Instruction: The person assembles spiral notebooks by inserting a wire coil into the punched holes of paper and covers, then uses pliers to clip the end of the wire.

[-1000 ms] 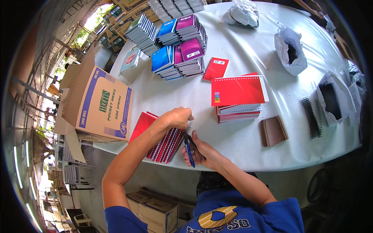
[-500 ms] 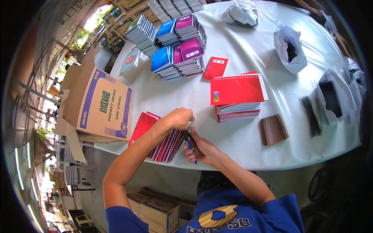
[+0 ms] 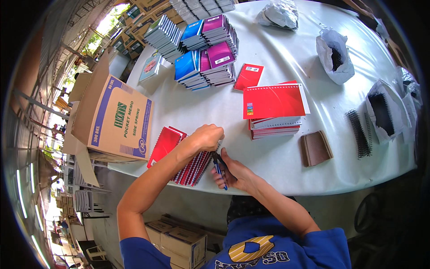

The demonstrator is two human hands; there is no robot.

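Note:
My left hand (image 3: 208,137) is closed in a pinch above the upper end of a row of red spiral notebooks (image 3: 191,170); what its fingertips hold is hidden. Just below it, my right hand (image 3: 234,172) grips pliers (image 3: 218,167) with blue and black handles. The jaws point up toward the left fingertips, beside the notebooks' bound edge. Part of the row lies under my left forearm. To the right rises a stack of red covers and punched pages (image 3: 273,103), with one red notebook (image 3: 248,77) lying behind it.
An open cardboard box (image 3: 121,119) stands at the left. Blue and purple notebook stacks (image 3: 206,67) sit farther back. On the right are a brown block-shaped thing (image 3: 316,149), loose black spiral coils (image 3: 359,134) and white bags (image 3: 335,56) with dark coils inside. The white table's front edge curves close to me.
Both hands stay almost in place, the pliers still in the right. A small pale patch seen under the left fingertips earlier no longer shows.

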